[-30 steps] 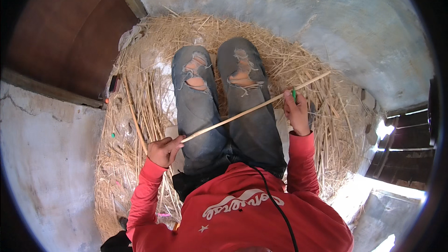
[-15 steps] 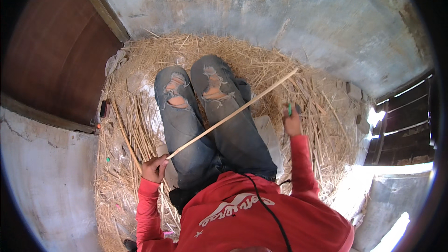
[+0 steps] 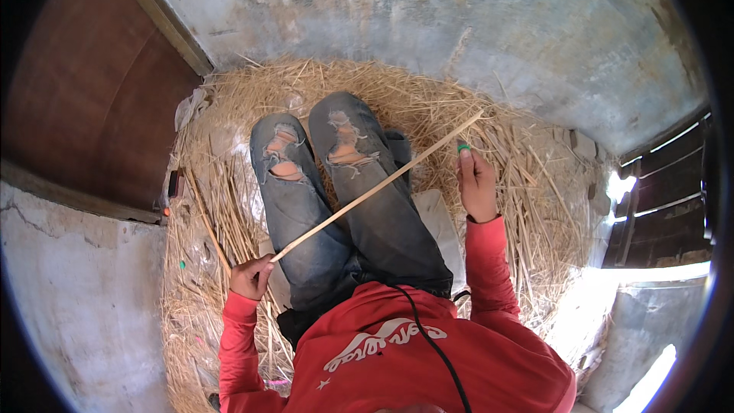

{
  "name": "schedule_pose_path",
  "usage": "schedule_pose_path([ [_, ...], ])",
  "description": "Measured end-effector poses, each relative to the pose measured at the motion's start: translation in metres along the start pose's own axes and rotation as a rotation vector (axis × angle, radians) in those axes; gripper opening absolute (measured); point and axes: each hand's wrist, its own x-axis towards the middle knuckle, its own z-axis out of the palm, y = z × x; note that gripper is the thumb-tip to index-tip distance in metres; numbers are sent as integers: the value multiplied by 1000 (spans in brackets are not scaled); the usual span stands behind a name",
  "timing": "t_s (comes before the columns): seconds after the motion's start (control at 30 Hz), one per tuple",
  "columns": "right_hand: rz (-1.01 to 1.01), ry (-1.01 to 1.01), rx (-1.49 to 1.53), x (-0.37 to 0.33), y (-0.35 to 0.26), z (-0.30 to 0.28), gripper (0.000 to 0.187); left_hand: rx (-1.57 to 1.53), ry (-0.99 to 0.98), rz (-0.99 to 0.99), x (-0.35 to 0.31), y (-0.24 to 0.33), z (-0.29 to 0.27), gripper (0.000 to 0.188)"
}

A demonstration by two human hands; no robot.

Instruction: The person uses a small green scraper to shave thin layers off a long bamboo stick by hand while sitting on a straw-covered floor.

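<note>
A long, pale, peeled-looking stick [image 3: 375, 189] slants across above my jeans-covered thighs, its far end up and to the right. My left hand [image 3: 251, 278] pinches the near end between thumb and fingers. Close to the far end, on the near side of the stick, is my right hand [image 3: 478, 187], fingers closed round a small green tool [image 3: 464, 148] with a dark end. Most of that tool is hidden in the fingers, so its kind is unclear. Whether it touches the stick I cannot tell.
Straw [image 3: 336, 69] covers the floor, with bundles of thin stalks [image 3: 229, 214] at left and more stalks [image 3: 527, 206] at right. A plastered wall [image 3: 397, 8] rises ahead, a brown door panel [image 3: 84, 92] stands at left, and dark slats [image 3: 665, 199] are at right.
My right hand has moved up and slightly left, bringing the small green tool close to the stick's far end. My left hand keeps its hold, and the stick has barely shifted.
</note>
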Motion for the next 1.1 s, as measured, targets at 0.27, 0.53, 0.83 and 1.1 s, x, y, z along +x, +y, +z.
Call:
schedule_pose_path([
  [0.27, -197, 8, -96, 6, 33, 45, 43, -51, -139, -61, 12, 22, -2, 20],
  [0.53, -38, 21, -150, 29, 27, 35, 43, -247, -291, -200, 16, 21, -7, 24],
  [0.83, -191, -264, -301, -26, -5, 72, 44, -307, -353, -239, 36, 62, 0, 29],
  [1.1, -145, -85, -84, 21, -3, 55, 43, -390, -367, -273, 66, 95, 21, 30],
])
